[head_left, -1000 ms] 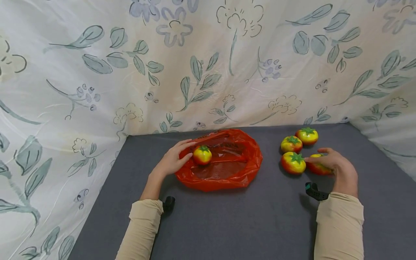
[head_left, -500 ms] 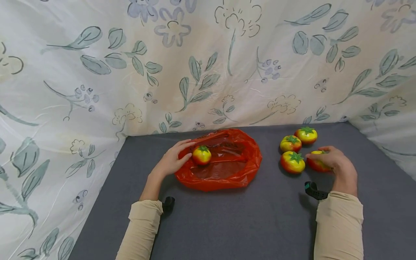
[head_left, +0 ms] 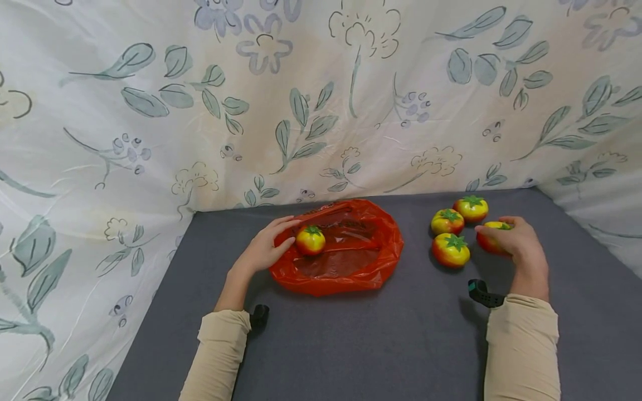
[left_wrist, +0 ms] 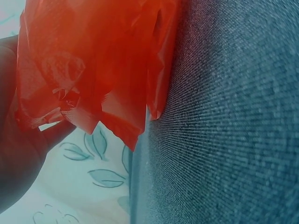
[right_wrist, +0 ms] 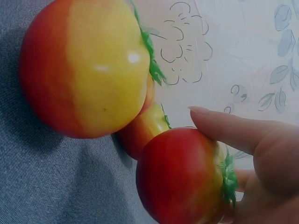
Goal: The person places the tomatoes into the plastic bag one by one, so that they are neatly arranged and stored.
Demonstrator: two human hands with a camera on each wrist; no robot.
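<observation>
Inside the one red bag (head_left: 333, 286), at the left of its gaping mouth, sits one tomato (head_left: 311, 242), green cap upward. Well to the right of the bag are four more — five in all: near tomato (head_left: 450, 252), middle tomato (head_left: 447, 222), far tomato (head_left: 470, 210) and held tomato (right_wrist: 177, 175). All are red below and yellow above. Three of these stand on the dark table (head_left: 351, 351), close together, and the held tomato is the one farthest right from the bag.

Two hands show. To the right of the bag, beyond the near tomato, the right hand (head_left: 524, 245) grips the held tomato, thumb and fingers bent round it from above, parted only by its width; whether it touches the table is hard to tell. At the bag's left rim is the left hand (head_left: 268, 246), its fingers lying along the edge and its thumb inside, just beside the tomato there; the gap between thumb and fingers is modest — whether they pinch the film, I cannot tell.

Nearer the viewer than the bag are two beige sleeves (head_left: 218, 351) and two black wrist devices (head_left: 259, 316). Behind the bag hangs a pale cloth (head_left: 371, 139) printed with leaves and flowers.
</observation>
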